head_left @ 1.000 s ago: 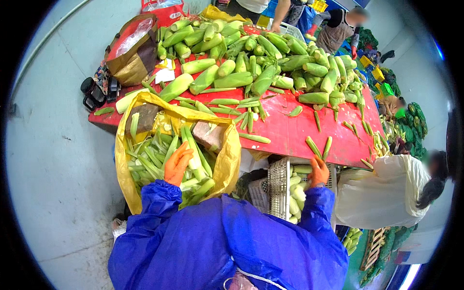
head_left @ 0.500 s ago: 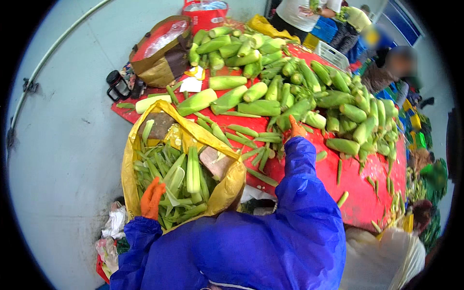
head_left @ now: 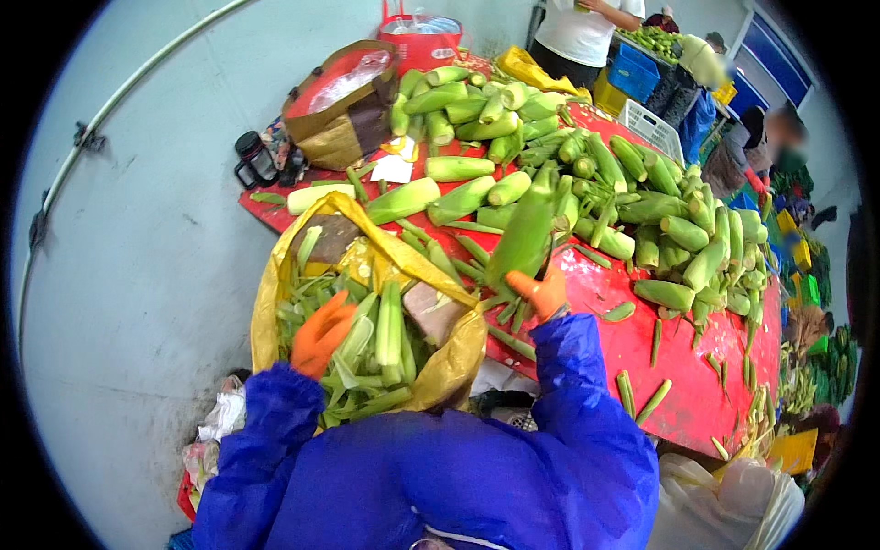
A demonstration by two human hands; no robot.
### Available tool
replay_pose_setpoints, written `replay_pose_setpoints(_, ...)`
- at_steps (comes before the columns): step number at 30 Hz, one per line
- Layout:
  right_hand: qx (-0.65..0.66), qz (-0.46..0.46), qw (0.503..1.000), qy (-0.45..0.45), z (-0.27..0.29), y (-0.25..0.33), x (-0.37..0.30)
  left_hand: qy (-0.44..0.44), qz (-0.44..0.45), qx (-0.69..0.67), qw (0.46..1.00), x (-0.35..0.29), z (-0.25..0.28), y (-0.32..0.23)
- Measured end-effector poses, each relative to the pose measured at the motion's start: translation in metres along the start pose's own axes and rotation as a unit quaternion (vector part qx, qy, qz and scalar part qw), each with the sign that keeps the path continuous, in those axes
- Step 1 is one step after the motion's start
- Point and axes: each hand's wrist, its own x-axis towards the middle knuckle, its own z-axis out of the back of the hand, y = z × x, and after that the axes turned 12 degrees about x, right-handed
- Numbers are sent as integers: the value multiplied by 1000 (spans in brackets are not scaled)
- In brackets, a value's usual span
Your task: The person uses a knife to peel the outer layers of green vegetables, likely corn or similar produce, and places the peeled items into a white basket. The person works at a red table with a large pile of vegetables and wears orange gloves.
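Observation:
In the head view, my right hand (head_left: 543, 293), in an orange glove, grips the lower end of a large green ear of corn (head_left: 524, 240). The ear is tilted above the red table (head_left: 587, 289). A thin dark strip shows beside those fingers; I cannot make out what it is. My left hand (head_left: 323, 335), also gloved in orange, hovers over a yellow bag (head_left: 264, 321) with its fingers extended and nothing visible in them. Green husks (head_left: 389, 335) and cut stalk pieces fill the bag.
A big heap of corn ears (head_left: 655, 206) covers the table's far side. A brown bag (head_left: 344, 128), a black-lidded jar (head_left: 257, 158) and a red bucket (head_left: 423, 41) stand at the far left. A white crate (head_left: 651, 128) sits beyond the heap. Other people work at the far right.
My right hand has closed on a corn ear and lifted it off the heap toward me. My left hand stays over the bag. The view has shifted slightly.

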Motion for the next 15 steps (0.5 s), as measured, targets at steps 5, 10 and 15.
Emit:
replay_pose_setpoints(5, -141, 26, 969, 203, -91, 17, -64, 132, -234, -26, 963, 31, -30, -59)
replay_pose_setpoints(10, -18, 107, 969, 224, -148, -16, -102, 147, -148, -175, 962, 6, -18, -37)
replay_pose_setpoints(15, 17, -145, 983, 109, -192, 40, -136, 54, -226, -29, 972, -19, -2, 8)
